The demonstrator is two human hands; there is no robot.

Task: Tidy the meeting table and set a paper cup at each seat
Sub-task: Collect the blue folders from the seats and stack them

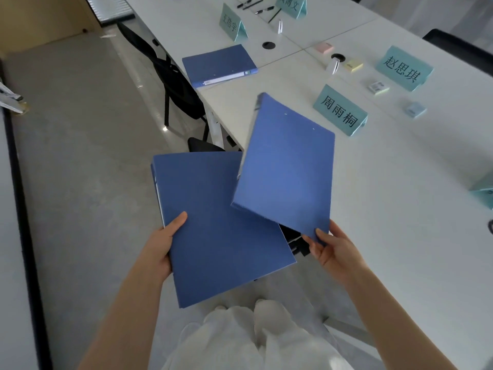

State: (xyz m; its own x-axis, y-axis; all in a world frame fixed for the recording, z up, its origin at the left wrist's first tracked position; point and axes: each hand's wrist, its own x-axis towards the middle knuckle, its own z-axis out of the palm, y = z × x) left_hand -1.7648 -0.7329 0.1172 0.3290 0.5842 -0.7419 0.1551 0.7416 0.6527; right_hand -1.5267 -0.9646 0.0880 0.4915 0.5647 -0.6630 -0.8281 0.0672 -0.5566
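Beside the smooth white table (400,209), each hand's grip, left hand (162,247) and right hand (334,248), holds a flat blue folder: lower folder (213,231), upper folder (288,169).

A pale grey polished floor (88,145) reflects soft daylight. Black mesh office chairs (170,76) stand tucked beside the long white table (400,196); a beige wall (45,17) rises behind.

Black chair (170,76); grey floor (88,145)

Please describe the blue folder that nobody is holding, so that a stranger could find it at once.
Look along the near edge of the long white table, towards its far end. A blue folder lies flat there, beside a mint name card and above a black chair. Unlike the two folders in the hands, it rests on the table, its white spine label showing.
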